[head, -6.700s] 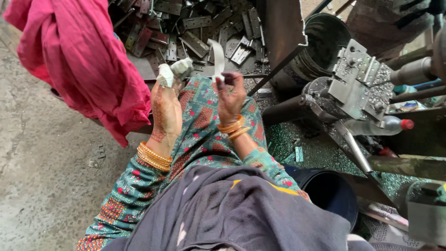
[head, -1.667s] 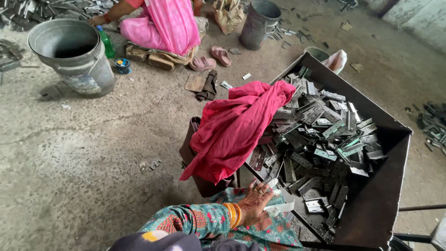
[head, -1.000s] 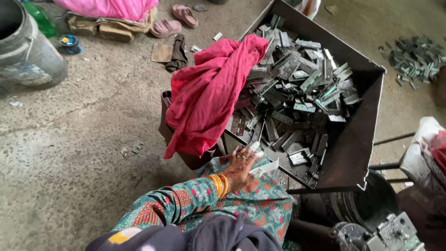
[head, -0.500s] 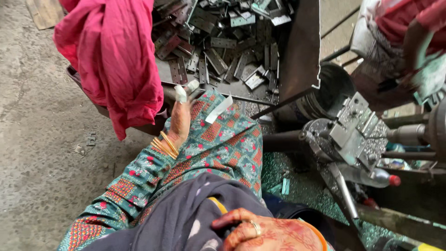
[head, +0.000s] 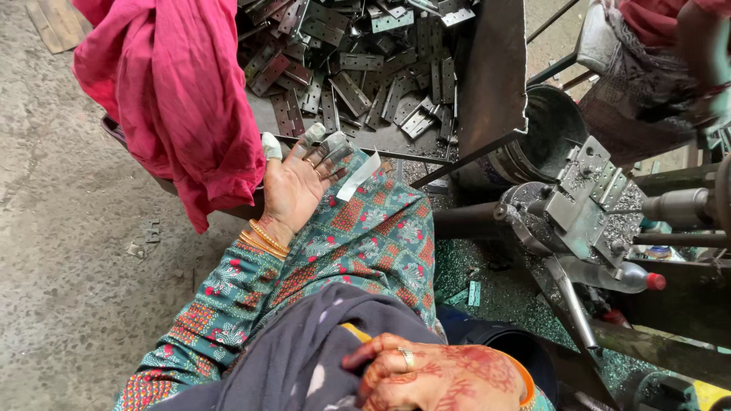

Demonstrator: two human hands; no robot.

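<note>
Left hand (head: 298, 186) lies open at frame centre, palm up on the knee, taped fingertips (head: 329, 144) spread just below the tray (head: 495, 84) of metal plates (head: 358, 68). Right hand (head: 434, 377), at the bottom, grips dark cloth (head: 304, 358). Red cloth (head: 175, 99) hangs upper left.

Hinges: the flat grey metal hinge plates (head: 358, 84) look dull, some a little shiny.
Bin: the dark sheet-metal bin (head: 495, 68) looks matt, rough at the edge.
Cloth: the red soft cloth (head: 183, 99) is matt and wrinkled.
Fingers: the left hand (head: 293, 190) wears worn white cloth wraps (head: 272, 146).
Floor: the grey concrete floor (head: 61, 251) is rough.
</note>
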